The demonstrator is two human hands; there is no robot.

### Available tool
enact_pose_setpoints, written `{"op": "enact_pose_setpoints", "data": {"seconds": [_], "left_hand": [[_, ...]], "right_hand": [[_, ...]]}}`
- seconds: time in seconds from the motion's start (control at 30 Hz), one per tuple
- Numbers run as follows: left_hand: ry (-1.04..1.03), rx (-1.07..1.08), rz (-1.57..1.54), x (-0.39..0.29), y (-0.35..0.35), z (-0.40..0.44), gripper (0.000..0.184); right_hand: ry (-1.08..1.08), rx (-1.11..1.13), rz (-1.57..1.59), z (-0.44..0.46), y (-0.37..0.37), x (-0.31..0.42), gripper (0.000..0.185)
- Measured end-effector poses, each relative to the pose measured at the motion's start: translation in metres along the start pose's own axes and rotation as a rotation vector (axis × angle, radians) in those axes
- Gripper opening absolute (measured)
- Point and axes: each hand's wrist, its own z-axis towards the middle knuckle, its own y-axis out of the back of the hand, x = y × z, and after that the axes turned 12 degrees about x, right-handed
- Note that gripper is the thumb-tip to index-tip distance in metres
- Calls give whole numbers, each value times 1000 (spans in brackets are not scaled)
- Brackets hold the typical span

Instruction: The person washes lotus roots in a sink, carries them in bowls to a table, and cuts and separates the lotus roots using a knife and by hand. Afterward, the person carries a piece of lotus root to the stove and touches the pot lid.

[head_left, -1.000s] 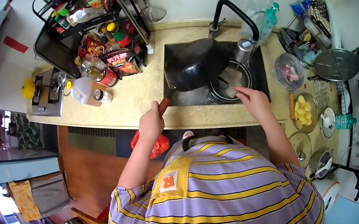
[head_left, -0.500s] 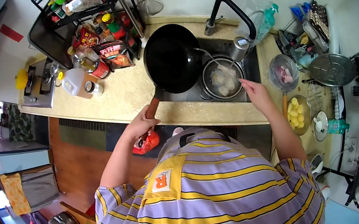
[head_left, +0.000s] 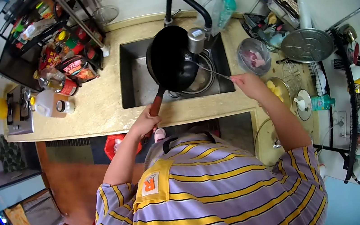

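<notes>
My left hand point(head_left: 145, 122) is wrapped round the wooden handle point(head_left: 156, 104) of a black wok point(head_left: 171, 52). The wok hangs over the sink point(head_left: 133, 84), its bowl tilted and its right side beneath the tap's spray head point(head_left: 196, 40). In my right hand point(head_left: 249, 86) is a long, thin-handled metal utensil point(head_left: 216, 72); its far end reaches into the wok and its head is hard to make out. Below the wok, a round metal pot point(head_left: 209, 82) stands in the sink, mostly covered, so its contents are largely hidden.
Right of the sink are a clear bowl with raw meat point(head_left: 255, 58), a bowl of peeled yellow pieces point(head_left: 279, 92) and a round dark lid point(head_left: 307, 45). Bottles and a jar point(head_left: 65, 107) stand at left beside a rack. A red bag point(head_left: 118, 144) is below the counter.
The wok has moved right relative to the sink, from its left side to over the pot and under the tap. The pale pieces in the pot are now covered. My view has shifted too.
</notes>
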Motion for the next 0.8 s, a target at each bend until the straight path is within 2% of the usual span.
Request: {"op": "enact_pose_setpoints", "data": {"seconds": [0.1, 0.13, 0.23, 0.33, 0.43, 0.53, 0.63, 0.73, 0.8], "left_hand": [[-10, 16, 2, -4, -14, 15, 46], [-16, 18, -4, -4, -17, 19, 47], [-28, 13, -19, 1, -23, 31, 49], [-25, 5, -25, 3, -27, 33, 49], [-17, -1, -30, 3, -31, 32, 51], [-19, -27, -49, 7, -35, 33, 52], [-28, -35, -59, 13, -38, 36, 53], [-27, -30, -70, 12, -40, 35, 53], [-27, -23, -82, 11, -42, 32, 52]], "right_hand": [[-14, -97, -158, -2, 16, 0, 29], [-28, -190, -155, -2, 16, 4, 26], [-38, -175, -206, -2, 22, -11, 24], [5, -68, -248, -2, 27, -32, 23], [-52, -186, -247, 2, 26, -36, 24], [-78, -85, -323, 0, 28, -31, 24], [57, -89, -344, 2, 25, -31, 22], [-83, -110, -384, 9, 31, -17, 22], [-38, -67, -398, 11, 30, -23, 22]]}}
